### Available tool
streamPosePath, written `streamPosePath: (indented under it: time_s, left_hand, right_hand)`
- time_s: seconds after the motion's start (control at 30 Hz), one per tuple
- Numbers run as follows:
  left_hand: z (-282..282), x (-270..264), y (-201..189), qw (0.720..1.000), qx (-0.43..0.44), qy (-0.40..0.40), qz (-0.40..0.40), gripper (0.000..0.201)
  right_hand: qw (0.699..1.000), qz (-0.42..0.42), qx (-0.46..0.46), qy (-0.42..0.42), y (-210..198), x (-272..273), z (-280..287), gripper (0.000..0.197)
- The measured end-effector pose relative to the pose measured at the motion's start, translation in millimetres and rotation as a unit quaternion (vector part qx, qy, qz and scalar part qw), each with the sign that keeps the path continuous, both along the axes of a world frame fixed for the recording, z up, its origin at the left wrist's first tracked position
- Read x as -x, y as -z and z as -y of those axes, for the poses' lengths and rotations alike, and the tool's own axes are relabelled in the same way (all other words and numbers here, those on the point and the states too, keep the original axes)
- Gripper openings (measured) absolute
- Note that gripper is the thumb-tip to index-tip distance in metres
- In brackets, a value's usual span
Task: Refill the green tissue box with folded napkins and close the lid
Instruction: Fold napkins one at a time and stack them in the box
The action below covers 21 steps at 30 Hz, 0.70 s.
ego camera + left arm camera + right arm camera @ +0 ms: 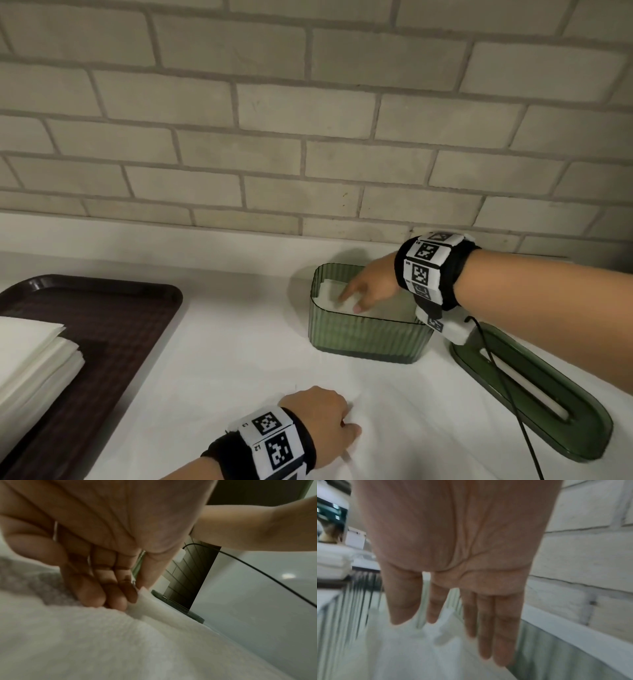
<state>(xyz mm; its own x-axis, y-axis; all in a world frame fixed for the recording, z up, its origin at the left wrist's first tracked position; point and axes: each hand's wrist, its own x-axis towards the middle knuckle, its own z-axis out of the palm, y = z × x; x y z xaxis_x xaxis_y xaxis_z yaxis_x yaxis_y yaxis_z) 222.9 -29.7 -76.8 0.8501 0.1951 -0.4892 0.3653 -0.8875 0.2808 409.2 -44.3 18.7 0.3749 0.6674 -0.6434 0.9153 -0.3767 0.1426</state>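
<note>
Green tissue box [366, 337], ribbed and translucent, stands open on the white desk [239, 359] near the brick wall, with its lid [534, 394] lying flat on the desk just to its right. The right hand [371, 286] reaches down into the box with fingers straight and relaxed, fingertips resting on the white folded napkins [337, 294] inside; it grips nothing. The left hand [323, 423] sits on the desk near the front edge, fingers curled and pinching what looks like a loose napkin [147, 605], though white paper on the white surface is hard to separate. A stack of spare napkins [30, 356] waits on a dark brown tray [113, 318] at far left.

Risks from here: the napkins in the box appear bunched toward its left end, so pressing there could crumple them or leave a hump that stops the lid seating flat. A firm one-sided push may also tip or slide the light box. The black wrist cable [507, 387] trails across the lid and could snag when the lid is lifted.
</note>
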Motion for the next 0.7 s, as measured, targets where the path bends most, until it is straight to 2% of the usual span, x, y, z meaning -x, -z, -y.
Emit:
streamPosePath:
  time_s: [0.03, 0.13, 0.27, 0.4, 0.57, 0.63, 0.7]
  left_hand:
    - [0, 0, 0, 1.000, -0.002, 0.001, 0.005, 0.042]
    - [0, 3, 0, 1.000, -0.004, 0.003, 0.019, 0.043]
    - [-3, 7, -3, 0.997, 0.002, -0.010, 0.073, 0.039]
    - [-12, 10, -6, 0.987, -0.013, -0.018, 0.160, 0.028]
    - [-18, 12, -10, 0.978, -0.030, -0.043, 0.200, 0.024]
    - [-20, 16, -13, 0.974, -0.022, -0.054, 0.221, 0.026]
    - [-20, 21, -16, 0.970, 0.022, -0.087, 0.228, 0.025]
  right_hand:
    - [1.000, 0.010, -0.006, -0.013, 1, 2, -4, 0.057]
    - [0.998, 0.034, 0.049, -0.024, 14, 5, -10, 0.066]
    - [0.998, 0.034, 0.037, -0.036, 16, 6, -11, 0.044]
    - [0.998, 0.022, 0.045, -0.023, -5, 6, -7, 0.056]
    - [0.997, 0.054, -0.052, -0.022, -51, 9, 30, 0.058]
    - [0.991, 0.025, -0.133, 0.009, -62, 16, 55, 0.055]
    - [0.971, -0.003, -0.235, 0.030, -67, 24, 82, 0.047]
